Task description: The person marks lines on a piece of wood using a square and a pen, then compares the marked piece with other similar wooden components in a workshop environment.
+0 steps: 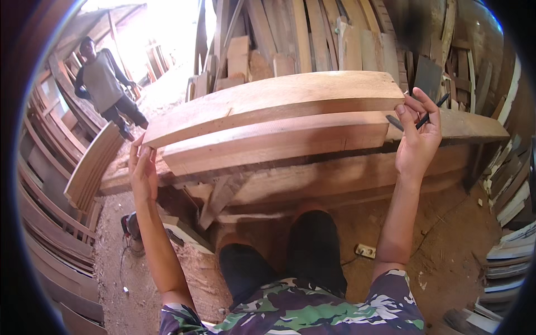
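Note:
A long, pale wooden plank [273, 100] with a slightly curved edge spans the view between my two hands. My left hand [145, 173] grips its left end, thumb on the near side. At the other end, the thumb and fingers of my right hand [420, 142] pinch the corner. A dark, slim marking tool, like a pencil [395, 122], also sits across my right fingers, its kind not clear. Just below and nearer to me, a second thick piece of wood [279, 141] rests on the wooden bench [466, 126]. Whether the two pieces touch is hard to tell.
Several boards [318, 39] lean upright behind the bench. At the far left a person [109, 84] stands near a stack of curved slats [92, 164]. On the floor lie a corded power tool [133, 228] and a white socket strip [365, 250]. Timber piles line both sides.

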`<action>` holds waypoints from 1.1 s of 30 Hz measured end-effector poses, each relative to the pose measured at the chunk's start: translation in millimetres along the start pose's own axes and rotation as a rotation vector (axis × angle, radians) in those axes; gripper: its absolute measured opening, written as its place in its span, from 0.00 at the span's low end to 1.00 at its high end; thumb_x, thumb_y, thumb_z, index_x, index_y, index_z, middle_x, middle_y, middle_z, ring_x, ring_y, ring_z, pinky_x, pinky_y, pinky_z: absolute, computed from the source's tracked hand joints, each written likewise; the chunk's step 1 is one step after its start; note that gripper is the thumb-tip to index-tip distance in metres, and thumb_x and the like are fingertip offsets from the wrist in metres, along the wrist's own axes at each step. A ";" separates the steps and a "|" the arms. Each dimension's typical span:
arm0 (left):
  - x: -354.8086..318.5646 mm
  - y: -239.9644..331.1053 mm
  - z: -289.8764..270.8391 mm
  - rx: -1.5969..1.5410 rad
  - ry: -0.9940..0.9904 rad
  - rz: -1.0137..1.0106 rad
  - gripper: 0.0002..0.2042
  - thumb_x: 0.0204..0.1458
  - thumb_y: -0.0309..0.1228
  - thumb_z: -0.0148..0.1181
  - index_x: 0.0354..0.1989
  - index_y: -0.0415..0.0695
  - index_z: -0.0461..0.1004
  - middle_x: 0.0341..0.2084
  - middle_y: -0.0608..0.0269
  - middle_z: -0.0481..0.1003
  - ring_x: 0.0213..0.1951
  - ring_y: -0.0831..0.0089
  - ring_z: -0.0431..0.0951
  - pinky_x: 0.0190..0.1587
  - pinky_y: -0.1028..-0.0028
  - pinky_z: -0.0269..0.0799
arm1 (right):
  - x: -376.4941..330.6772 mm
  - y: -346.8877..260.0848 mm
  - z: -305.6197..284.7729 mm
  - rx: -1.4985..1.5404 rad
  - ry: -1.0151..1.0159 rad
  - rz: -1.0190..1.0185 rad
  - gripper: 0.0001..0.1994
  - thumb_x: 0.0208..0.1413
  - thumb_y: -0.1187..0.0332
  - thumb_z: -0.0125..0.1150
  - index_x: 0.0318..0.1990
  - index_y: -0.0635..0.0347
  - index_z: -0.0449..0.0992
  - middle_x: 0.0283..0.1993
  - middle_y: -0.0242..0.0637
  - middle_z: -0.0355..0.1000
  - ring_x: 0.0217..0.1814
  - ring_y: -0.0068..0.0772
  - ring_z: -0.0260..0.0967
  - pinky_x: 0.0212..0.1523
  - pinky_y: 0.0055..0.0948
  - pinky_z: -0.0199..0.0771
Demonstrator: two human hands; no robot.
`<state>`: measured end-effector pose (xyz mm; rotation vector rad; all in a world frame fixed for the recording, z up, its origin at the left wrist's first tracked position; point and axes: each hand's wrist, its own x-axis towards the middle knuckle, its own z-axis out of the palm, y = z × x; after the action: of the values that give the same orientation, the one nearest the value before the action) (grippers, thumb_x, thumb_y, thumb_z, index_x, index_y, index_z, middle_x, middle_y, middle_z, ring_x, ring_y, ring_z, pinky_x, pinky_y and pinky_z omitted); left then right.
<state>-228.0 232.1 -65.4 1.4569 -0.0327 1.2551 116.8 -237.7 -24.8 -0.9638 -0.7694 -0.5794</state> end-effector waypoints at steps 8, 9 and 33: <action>-12.3 -15.6 -8.0 0.098 0.090 -0.084 0.21 0.69 0.29 0.58 0.69 0.38 0.69 0.64 0.57 0.74 0.69 0.67 0.70 0.77 0.62 0.56 | -17.0 30.8 -12.2 -0.068 -0.018 0.160 0.22 0.62 0.82 0.70 0.63 0.66 0.76 0.54 0.44 0.81 0.55 0.27 0.80 0.57 0.27 0.82; -12.8 -17.0 -12.6 0.110 0.101 -0.110 0.21 0.69 0.28 0.58 0.69 0.38 0.68 0.64 0.57 0.73 0.70 0.66 0.69 0.78 0.61 0.55 | -17.1 31.8 -11.3 -0.061 -0.019 0.155 0.22 0.62 0.82 0.70 0.63 0.65 0.76 0.54 0.44 0.81 0.55 0.26 0.80 0.57 0.26 0.82; -20.9 2.0 6.8 0.039 0.017 -0.127 0.38 0.59 0.34 0.71 0.79 0.49 0.61 0.51 0.55 0.77 0.57 0.68 0.76 0.72 0.62 0.65 | 15.6 60.2 -37.2 -0.149 -0.355 0.222 0.30 0.70 0.74 0.65 0.77 0.63 0.62 0.70 0.45 0.70 0.67 0.29 0.71 0.70 0.31 0.68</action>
<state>-233.9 214.1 -76.7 1.4589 0.0950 1.1696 182.1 -244.3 -55.7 -1.2925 -0.9268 -0.2759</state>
